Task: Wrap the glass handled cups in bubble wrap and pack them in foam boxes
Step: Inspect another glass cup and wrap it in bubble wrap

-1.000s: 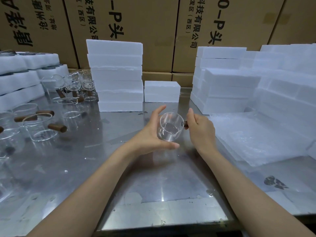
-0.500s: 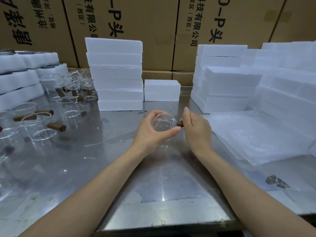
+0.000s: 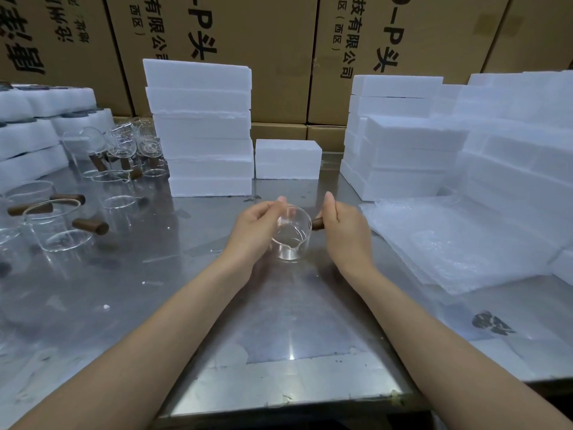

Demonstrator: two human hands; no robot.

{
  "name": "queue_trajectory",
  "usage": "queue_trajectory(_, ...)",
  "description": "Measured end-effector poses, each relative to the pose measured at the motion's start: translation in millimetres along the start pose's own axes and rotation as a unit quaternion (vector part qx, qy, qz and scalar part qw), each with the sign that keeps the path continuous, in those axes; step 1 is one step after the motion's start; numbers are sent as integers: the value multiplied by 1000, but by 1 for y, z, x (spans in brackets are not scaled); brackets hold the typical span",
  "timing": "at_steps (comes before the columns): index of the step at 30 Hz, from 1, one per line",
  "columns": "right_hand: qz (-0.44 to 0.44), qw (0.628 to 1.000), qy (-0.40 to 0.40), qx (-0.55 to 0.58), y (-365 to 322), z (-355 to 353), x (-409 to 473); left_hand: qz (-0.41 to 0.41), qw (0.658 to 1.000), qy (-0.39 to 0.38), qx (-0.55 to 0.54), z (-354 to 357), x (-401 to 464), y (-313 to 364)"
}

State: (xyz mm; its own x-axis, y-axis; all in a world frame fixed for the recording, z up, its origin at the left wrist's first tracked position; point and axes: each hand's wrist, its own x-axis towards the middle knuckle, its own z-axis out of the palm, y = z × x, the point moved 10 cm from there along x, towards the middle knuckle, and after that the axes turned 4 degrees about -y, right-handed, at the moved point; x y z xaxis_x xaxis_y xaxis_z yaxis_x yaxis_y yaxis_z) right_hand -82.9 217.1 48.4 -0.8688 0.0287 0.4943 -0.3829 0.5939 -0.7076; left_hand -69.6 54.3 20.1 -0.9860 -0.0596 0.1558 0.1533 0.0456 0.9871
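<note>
We see a brushed metal desk [image 3: 155, 305], glossy and scuffed, carrying a clear, smooth glass cup [image 3: 290, 235] with a dark wooden handle [image 3: 317, 224]. Matt, grainy white foam boxes [image 3: 201, 128] stand by translucent, dimpled bubble wrap [image 3: 459, 243] and matt brown cardboard cartons [image 3: 273, 41].

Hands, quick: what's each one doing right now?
Left hand: closed around the body of the glass cup.
Right hand: closed on that cup's wooden handle.

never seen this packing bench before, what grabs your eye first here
At centre, a clear glass cup is held over the steel table: the left hand cups its body, the right hand grips its dark handle. White foam boxes are stacked behind, bare cups crowd the left, and bubble wrap sheets lie right.
</note>
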Motion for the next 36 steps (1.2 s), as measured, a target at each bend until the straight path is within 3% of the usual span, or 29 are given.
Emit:
queue_trajectory(9, 90, 995, -17, 50, 31, -7, 4, -19, 966, -218, -135, 33, -8, 2)
queue_trajectory(13, 111, 992, -23, 56, 35, -6, 4, -3, 957, -268, -109, 38, -13, 2)
queue_trajectory(18, 105, 994, -26, 35, 33, -3, 5, 27, 969, -244, -29, 34, -12, 2)
queue_trajectory(24, 80, 997, -20, 14, 29, 0, 5, 75, 976, -146, 144, 27, -12, 10)
queue_trajectory(29, 58, 998, -25, -1, 19, 6, 3, 69, 990, -56, 109, 19, -12, 12)
queue_trajectory(36, 41, 999, -18, -14, 11, 6, 2, 51, 996, -10, 68, 16, -16, 14)
